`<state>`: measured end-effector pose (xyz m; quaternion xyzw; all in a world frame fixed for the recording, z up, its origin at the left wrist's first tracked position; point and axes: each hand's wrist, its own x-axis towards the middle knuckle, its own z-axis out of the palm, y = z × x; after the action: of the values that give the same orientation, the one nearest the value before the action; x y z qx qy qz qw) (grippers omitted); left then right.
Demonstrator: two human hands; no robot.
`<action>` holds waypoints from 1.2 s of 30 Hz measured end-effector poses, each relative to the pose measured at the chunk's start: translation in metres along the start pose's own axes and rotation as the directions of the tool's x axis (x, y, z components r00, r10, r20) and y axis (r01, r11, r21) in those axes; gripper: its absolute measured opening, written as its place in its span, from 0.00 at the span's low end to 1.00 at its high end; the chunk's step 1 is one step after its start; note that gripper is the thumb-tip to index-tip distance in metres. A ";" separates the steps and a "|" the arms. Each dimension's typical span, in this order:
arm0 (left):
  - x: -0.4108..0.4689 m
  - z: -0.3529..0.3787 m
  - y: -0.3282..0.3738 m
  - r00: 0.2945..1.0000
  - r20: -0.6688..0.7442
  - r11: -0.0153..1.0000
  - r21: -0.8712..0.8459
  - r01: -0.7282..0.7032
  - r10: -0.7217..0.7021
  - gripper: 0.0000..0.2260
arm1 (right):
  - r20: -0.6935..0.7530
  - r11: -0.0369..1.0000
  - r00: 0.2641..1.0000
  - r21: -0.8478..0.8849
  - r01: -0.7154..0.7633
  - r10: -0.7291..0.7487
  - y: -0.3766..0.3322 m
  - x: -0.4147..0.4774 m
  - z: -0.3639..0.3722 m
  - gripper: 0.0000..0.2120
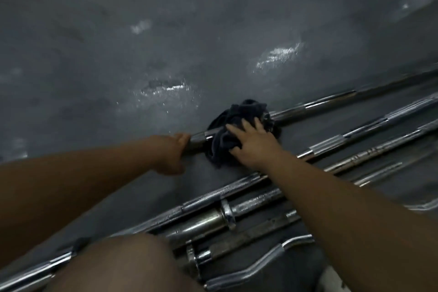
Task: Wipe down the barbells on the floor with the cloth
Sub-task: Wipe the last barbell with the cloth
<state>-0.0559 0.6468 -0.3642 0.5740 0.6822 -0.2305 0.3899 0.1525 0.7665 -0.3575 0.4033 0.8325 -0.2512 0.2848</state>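
Note:
Several chrome barbells lie side by side on the grey floor, running from lower left to upper right. The farthest barbell (315, 105) has a dark bunched cloth (233, 135) wrapped over it near its collar. My right hand (253, 143) lies on top of the cloth with fingers curled into the fabric, pressing it against the bar. My left hand (174, 153) grips the near end of that same bar, just left of the cloth. Nearer bars (213, 218) pass under my right forearm.
The grey floor (166, 42) stretches out beyond the bars with shiny wet-looking patches. My knee (123, 265) fills the bottom middle of the view, over the nearest bars. A curved bar (284, 246) lies at the lower right.

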 end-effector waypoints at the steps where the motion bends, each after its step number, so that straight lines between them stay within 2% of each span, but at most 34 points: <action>1: 0.003 -0.011 0.003 0.998 0.058 1.000 -0.002 0.030 -0.030 0.48 | 0.005 1.000 1.000 0.005 -0.005 0.005 0.000 0.002 -0.001 0.35; 3: 0.009 -0.024 0.015 0.990 0.104 0.995 -0.004 0.097 -0.096 0.47 | 0.007 1.000 1.000 0.000 -0.005 0.005 -0.001 0.002 0.001 0.37; 5: 0.009 -0.019 0.032 0.979 0.072 0.979 -0.048 0.196 -0.192 0.42 | 0.008 0.999 1.000 -0.046 0.025 -0.025 -0.002 0.007 0.000 0.37; 9: -0.002 0.011 0.062 0.939 -0.009 0.908 -0.259 0.330 -0.344 0.51 | -0.054 0.987 0.998 -0.156 0.031 -0.040 -0.003 0.029 -0.012 0.32; 13: -0.004 0.040 0.067 0.902 -0.155 0.895 -0.277 0.351 -0.402 0.55 | -0.190 0.960 0.978 -0.277 0.037 -0.092 -0.006 0.035 0.007 0.28; 21: 0.004 0.029 0.065 0.881 -0.183 0.881 -0.287 0.377 -0.437 0.55 | -0.172 0.961 0.980 -0.272 0.054 -0.103 -0.011 0.047 -0.002 0.25; 23: 0.006 0.029 0.069 0.869 -0.171 0.864 -0.302 0.403 -0.465 0.56 | -0.125 0.953 0.989 -0.300 0.043 -0.084 -0.014 0.049 -0.005 0.27; 26: 0.012 0.027 0.080 0.832 -0.172 0.824 -0.343 0.451 -0.527 0.56 | 0.024 0.934 0.998 -0.350 0.070 -0.066 -0.019 0.060 -0.021 0.31; 29: 0.020 0.024 0.087 0.786 -0.216 0.778 -0.437 0.452 -0.579 0.55 | 0.134 0.869 0.973 -0.439 0.229 -0.188 -0.014 0.077 -0.043 0.28; 32: 0.024 0.023 0.087 0.806 -0.189 0.782 -0.441 0.441 -0.561 0.55 | 0.188 0.707 0.900 -0.563 0.427 -0.393 0.007 0.089 -0.053 0.33; 34: 0.022 0.023 0.083 0.810 -0.163 0.779 -0.431 0.454 -0.563 0.56 | 0.157 0.671 0.860 -0.563 0.482 -0.486 0.016 0.091 -0.048 0.34; 36: 0.022 0.020 0.084 0.816 -0.155 0.783 -0.425 0.453 -0.557 0.56 | 0.101 0.681 0.841 -0.539 0.495 -0.532 0.023 0.089 -0.043 0.32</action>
<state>0.0298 0.6648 -0.3818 0.3102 0.8893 -0.1136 0.3162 0.1135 0.8542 -0.3917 0.0632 0.9565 -0.0602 0.2785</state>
